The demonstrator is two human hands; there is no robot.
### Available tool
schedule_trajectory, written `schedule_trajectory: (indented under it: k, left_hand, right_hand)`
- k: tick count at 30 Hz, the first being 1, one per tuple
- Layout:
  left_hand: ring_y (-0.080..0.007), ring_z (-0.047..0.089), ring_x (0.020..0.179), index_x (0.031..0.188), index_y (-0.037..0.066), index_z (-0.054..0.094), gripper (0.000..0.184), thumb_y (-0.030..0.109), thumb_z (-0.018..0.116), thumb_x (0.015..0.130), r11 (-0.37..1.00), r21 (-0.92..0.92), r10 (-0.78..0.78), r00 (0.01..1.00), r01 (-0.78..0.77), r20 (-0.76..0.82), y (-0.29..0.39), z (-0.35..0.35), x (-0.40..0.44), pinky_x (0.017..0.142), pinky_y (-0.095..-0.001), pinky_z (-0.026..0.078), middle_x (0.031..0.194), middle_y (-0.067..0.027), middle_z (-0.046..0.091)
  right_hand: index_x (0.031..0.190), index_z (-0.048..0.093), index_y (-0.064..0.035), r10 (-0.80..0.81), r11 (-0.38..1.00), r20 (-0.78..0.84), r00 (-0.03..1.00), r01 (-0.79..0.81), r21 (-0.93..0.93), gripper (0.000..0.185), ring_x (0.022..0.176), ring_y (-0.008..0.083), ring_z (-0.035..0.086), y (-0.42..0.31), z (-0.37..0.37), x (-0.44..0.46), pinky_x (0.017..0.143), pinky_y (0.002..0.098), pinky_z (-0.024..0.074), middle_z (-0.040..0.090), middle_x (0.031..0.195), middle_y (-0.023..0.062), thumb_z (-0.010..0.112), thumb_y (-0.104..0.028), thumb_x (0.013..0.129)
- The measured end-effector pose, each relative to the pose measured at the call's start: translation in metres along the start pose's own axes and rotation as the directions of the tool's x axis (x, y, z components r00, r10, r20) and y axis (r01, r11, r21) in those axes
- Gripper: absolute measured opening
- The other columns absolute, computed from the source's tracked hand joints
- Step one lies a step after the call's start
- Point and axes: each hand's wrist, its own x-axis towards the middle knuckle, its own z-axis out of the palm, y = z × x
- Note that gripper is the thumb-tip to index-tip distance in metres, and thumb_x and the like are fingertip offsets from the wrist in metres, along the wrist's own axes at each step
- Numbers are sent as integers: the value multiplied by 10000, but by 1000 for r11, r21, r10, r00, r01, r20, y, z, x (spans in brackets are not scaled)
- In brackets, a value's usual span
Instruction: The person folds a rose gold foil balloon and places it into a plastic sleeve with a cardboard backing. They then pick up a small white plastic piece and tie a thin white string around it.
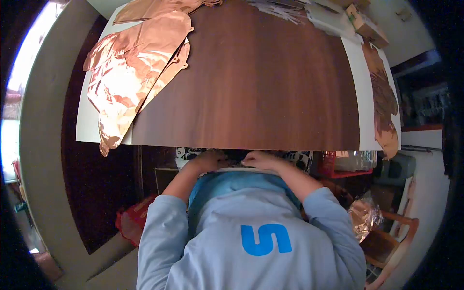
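Observation:
My left hand [211,161] rests in my lap, just below the table's front edge, with its fingers curled and partly in shadow. Facing it, my right hand [261,160] has its fingertips drawn together in a pinch. A small dark gap separates the two hands. Whatever lies in the fingers, if anything, is too small and dim to name. Under them is black-and-white patterned cloth [302,159], and a pale edge runs along the top of the blue cloth [232,180] at my waist.
Flat copper-coloured foil balloons [140,58] overlap on the left of the brown tabletop [261,87]. More copper foil [384,101] lies along the right edge. A small cardboard box [367,26] sits back right. Below are a red basket [338,166] and a wooden chair [403,232].

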Motion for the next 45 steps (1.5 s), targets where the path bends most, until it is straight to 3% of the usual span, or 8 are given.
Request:
schedule_trajectory:
  k: [5, 11, 17, 20, 26, 38, 41, 45]
  left_hand:
    - [-304, 586, 1002, 953, 60, 695, 369, 377, 562, 818, 978, -74, -159, 932, 193, 326, -6, -15, 20, 885, -405, 431, 1036, -158, 643]
    - [-304, 629, 891, 885, 66, 708, 303, 328, 582, 800, 917, -385, -34, 981, 107, 191, -7, -5, 16, 812, -392, 471, 946, -158, 668]
    - [-285, 636, 879, 904, 108, 716, 254, 295, 578, 802, 975, -185, -58, 948, 120, 314, 3, -9, 13, 792, -385, 484, 945, -139, 672]
    - [-281, 643, 850, 897, 94, 715, 253, 286, 585, 797, 985, -170, -6, 996, 21, 88, -17, 8, 14, 776, -372, 492, 907, -146, 675]
    - [-243, 645, 878, 911, 48, 699, 221, 229, 594, 841, 886, -426, -159, 983, 185, 96, -16, 8, 14, 814, -347, 487, 913, -135, 680]
    - [-231, 622, 870, 1003, 12, 619, 216, 198, 598, 895, 897, -398, -215, 977, 191, -16, 23, -33, 10, 794, -339, 493, 924, -120, 671]
    - [-249, 646, 804, 954, 7, 625, 164, 57, 624, 798, 875, -470, -81, 923, -115, -376, 9, -8, 15, 715, -366, 494, 851, -139, 665]
    - [-317, 634, 773, 908, 20, 636, 143, 85, 612, 784, 919, -371, 2, 943, -134, -333, 39, -31, 2, 688, -405, 493, 831, -149, 654]
  right_hand:
    - [937, 685, -17, -8, 998, 41, 999, 11, -60, 277, 830, 171, 613, -9, 1, -9, 757, 317, 477, 678, 868, 106, 645, -276, 847]
    - [921, 688, -19, -105, 994, -19, 994, 105, -15, 250, 800, 163, 619, 14, 4, 5, 735, 316, 485, 686, 870, 96, 656, -245, 822]
    - [908, 687, -14, -51, 998, 46, 998, 53, -30, 251, 815, 163, 622, -2, 3, 0, 760, 311, 486, 685, 866, 89, 657, -247, 818]
    - [916, 691, -21, -57, 996, 44, 997, 59, -67, 253, 811, 164, 623, -5, 5, -2, 761, 311, 486, 688, 860, 91, 655, -253, 821]
    - [971, 694, -48, -137, 990, -42, 990, 135, -46, 261, 814, 169, 625, -7, -1, -3, 761, 314, 486, 688, 866, 99, 652, -266, 835]
    - [951, 674, -43, -197, 979, -200, 960, 204, 13, 227, 840, 163, 621, -11, 4, 1, 755, 317, 480, 681, 901, 88, 626, -249, 869]
    - [922, 662, -33, -214, 975, -271, 939, 222, 0, 217, 816, 168, 621, -20, 4, -1, 733, 321, 481, 676, 878, 93, 630, -238, 860]
    - [897, 657, -29, -269, 956, -339, 902, 294, 24, 199, 790, 183, 622, -45, -1, -22, 708, 330, 483, 667, 840, 97, 641, -219, 839]
